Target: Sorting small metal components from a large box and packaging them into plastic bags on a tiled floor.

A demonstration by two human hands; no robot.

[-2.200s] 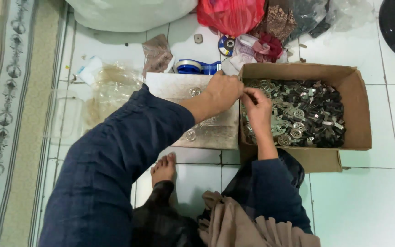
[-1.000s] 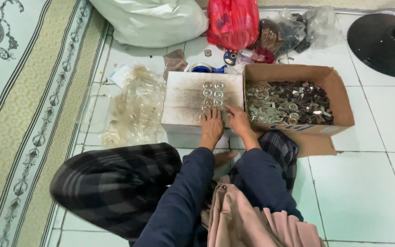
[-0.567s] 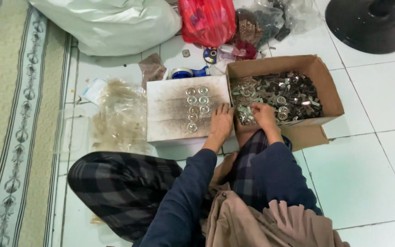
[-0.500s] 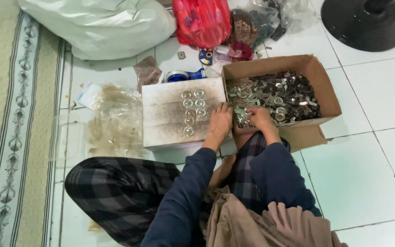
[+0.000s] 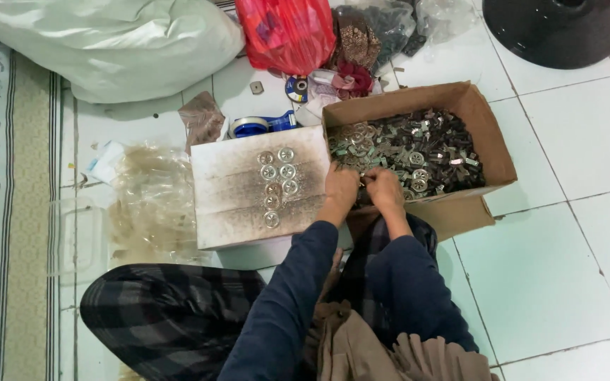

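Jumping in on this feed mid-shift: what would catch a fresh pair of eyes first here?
First, the open cardboard box at right of centre, heaped with small metal parts, where the left hand and right hand meet at its near-left corner. Beside it on the left, a scuffed white board carries round metal discs in two short rows. At the top, a bright red plastic bag stands out on the tiled floor.

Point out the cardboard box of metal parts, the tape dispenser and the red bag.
cardboard box (image 5: 497, 152): head view, on its right wall.
tape dispenser (image 5: 257, 125): head view, on its blue body.
red bag (image 5: 285, 32): head view, on its middle.
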